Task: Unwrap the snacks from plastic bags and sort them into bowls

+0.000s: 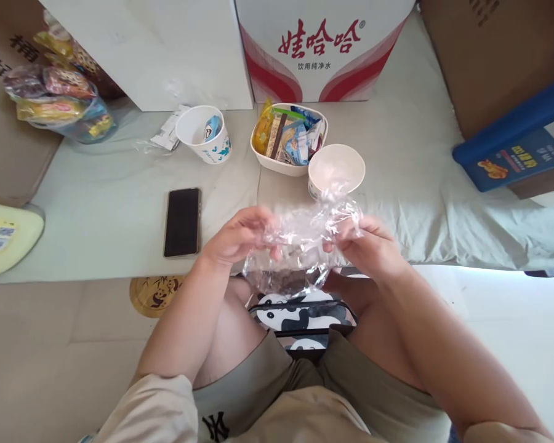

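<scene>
Stretched between my two hands is a crumpled clear plastic bag (pixel 295 227), held over the front edge of the cloth-covered surface. My left hand (pixel 244 234) grips its left side with bent fingers, and my right hand (pixel 364 243) pinches the right side. Just beyond the bag stands a white paper cup (pixel 337 166), its front partly covered by the plastic. Behind that cup, a white oval tub (pixel 281 161) holds several wrapped snacks. A black phone (pixel 182 221) lies flat to the left of my left hand.
Another paper cup (pixel 205 135) with a blue wrapper inside stands at the back left, beside white packets (pixel 168 130). A tub of wrapped snacks (pixel 64 111) is farther left. Large boxes (pixel 323 55) line the back. A blue box (pixel 512 141) stands at right, a pale yellow container (pixel 9 237) at left.
</scene>
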`<state>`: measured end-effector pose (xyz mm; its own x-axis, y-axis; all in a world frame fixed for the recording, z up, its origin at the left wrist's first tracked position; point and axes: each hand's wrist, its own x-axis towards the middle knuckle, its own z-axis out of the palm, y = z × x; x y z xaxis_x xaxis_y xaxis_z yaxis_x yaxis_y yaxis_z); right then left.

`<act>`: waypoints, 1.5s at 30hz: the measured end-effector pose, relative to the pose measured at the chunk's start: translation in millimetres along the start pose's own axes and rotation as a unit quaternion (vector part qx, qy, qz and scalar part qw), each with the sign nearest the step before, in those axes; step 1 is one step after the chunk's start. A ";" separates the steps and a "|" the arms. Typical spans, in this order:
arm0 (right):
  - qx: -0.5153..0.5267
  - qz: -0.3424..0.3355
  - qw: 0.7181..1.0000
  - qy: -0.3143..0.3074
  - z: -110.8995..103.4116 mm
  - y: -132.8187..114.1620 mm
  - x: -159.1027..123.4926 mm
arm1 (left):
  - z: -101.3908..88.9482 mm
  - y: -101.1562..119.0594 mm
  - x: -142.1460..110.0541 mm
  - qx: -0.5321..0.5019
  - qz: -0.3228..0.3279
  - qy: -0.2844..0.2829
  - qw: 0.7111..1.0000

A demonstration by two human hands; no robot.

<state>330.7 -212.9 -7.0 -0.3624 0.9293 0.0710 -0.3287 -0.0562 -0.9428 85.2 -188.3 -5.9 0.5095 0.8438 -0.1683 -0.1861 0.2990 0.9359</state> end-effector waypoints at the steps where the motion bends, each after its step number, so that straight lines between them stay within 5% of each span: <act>1: -0.028 0.017 0.999 0.003 -2.9 0.3 1.9 | -2.5 -0.2 3.5 0.023 0.011 0.008 1.000; 7: -0.257 0.086 0.952 0.139 -6.2 2.6 7.5 | -3.7 -9.7 19.0 0.260 0.075 0.111 0.956; 11: -0.357 0.043 0.926 0.116 0.8 2.8 3.0 | -0.7 -22.1 18.4 0.137 0.129 0.110 0.976; 17: -0.222 -0.045 0.970 0.083 7.2 3.9 -0.9 | 1.3 -29.1 27.9 0.067 0.099 0.109 0.987; 21: -0.138 0.003 0.987 0.082 7.4 3.4 3.3 | 10.6 -21.4 25.1 0.035 0.022 0.050 0.998; 26: -0.205 0.071 0.975 0.054 6.6 3.2 4.6 | 16.2 -16.1 19.4 -0.028 0.044 0.091 0.994; 32: -0.303 0.075 0.948 0.058 2.8 1.8 1.7 | 12.8 -14.5 18.1 0.034 0.001 0.129 0.991; 38: -0.106 0.059 0.993 0.013 -2.2 -7.0 4.3 | 4.9 -1.1 17.2 0.044 0.060 0.183 0.980; 41: -0.185 0.023 0.982 -0.006 -5.8 -9.1 4.3 | -0.2 0.4 18.2 0.060 0.155 0.270 0.948; 43: -0.309 -0.006 0.951 0.028 -5.1 -5.5 4.3 | 1.1 -2.5 17.2 0.113 0.220 0.355 0.902; 45: -0.390 -0.033 0.917 0.077 -0.7 0.1 4.8 | 8.9 -7.3 14.9 0.194 0.241 0.382 0.871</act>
<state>329.5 -208.1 -7.0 -0.2175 0.9651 0.1456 0.3999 0.2242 -0.8887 101.6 -181.9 -12.4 -0.2841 0.9244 0.2546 0.1493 -0.2196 0.9641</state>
